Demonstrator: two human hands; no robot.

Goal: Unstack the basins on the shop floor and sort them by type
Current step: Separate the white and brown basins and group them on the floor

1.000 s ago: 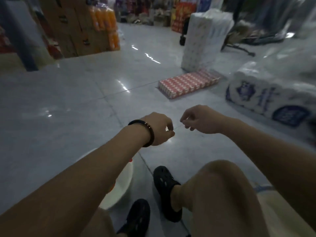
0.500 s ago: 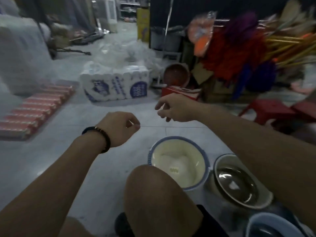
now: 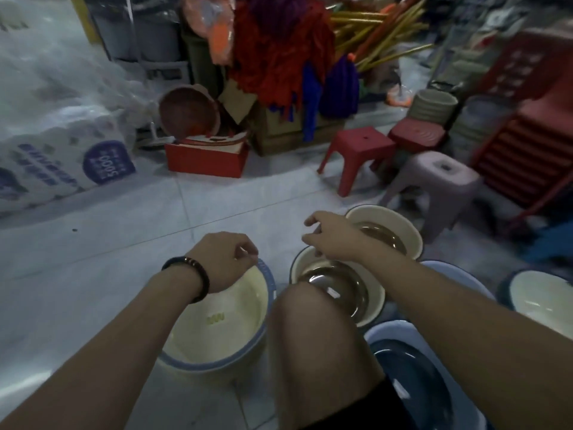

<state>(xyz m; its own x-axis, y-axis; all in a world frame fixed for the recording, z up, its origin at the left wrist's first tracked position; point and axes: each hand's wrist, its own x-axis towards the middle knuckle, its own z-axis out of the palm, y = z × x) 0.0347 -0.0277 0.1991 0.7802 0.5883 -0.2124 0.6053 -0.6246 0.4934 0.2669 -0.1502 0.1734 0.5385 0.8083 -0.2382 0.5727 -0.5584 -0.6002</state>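
The person crouches on the tiled shop floor (image 3: pixel 93 259) with one bare knee (image 3: pixel 319 336) up between the forearms and both hands held above the basins without touching them. The left hand (image 3: pixel 223 262), a dark beaded bracelet (image 3: pixel 192 274) on its wrist, hovers over the far rim of a cream basin with a blue rim (image 3: pixel 235 308); its fingers are curled in, thumb and forefinger tips together on what looks like a pale strand (image 3: pixel 242 251), too thin to identify. The right hand (image 3: pixel 331 237) hangs with its fingers curled downward, and I cannot tell whether they hold anything. Just beneath it a steel basin (image 3: pixel 341 293) sits nested in a cream basin with a dark rim (image 3: pixel 376 294), and just beyond, a second steel basin (image 3: pixel 384 238) sits nested in another cream dark-rimmed basin (image 3: pixel 403 223). Under the right forearm lies a pale blue basin with a dark blue inside (image 3: pixel 418 386), another pale blue basin (image 3: pixel 449 271) shows behind the arm, and a white basin with a dark rim (image 3: pixel 542 302) stands at the far right. Beyond the basins are two red plastic stools (image 3: pixel 356 147), a mauve stool (image 3: pixel 443 175), a red box (image 3: pixel 204 159), a wrapped pack of tissue (image 3: pixel 62 150) and a cluster of red and purple mops (image 3: pixel 279 48).
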